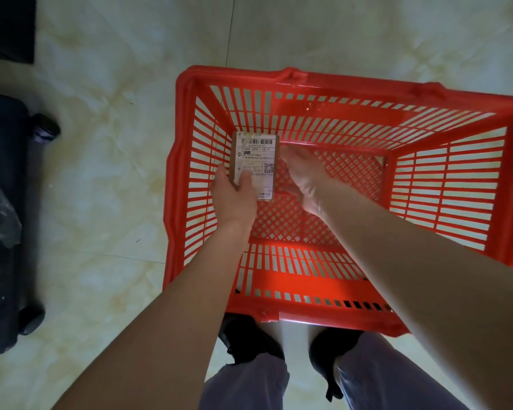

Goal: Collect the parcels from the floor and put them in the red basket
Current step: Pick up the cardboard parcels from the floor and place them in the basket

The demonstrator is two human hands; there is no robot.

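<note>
The parcel (255, 164), a small brown box with a white shipping label, is inside the red basket (308, 316), low at its left wall. In the head view we see the left hand (234, 196) holding it, the fingers (222, 173) and thumb clamped on its near left corner. The right hand (304, 176) is just beside the parcel, its fingers straight and together. The basket stands on the pale floor (107, 173), and a dark suitcase (3, 220) lies at the left.
</note>
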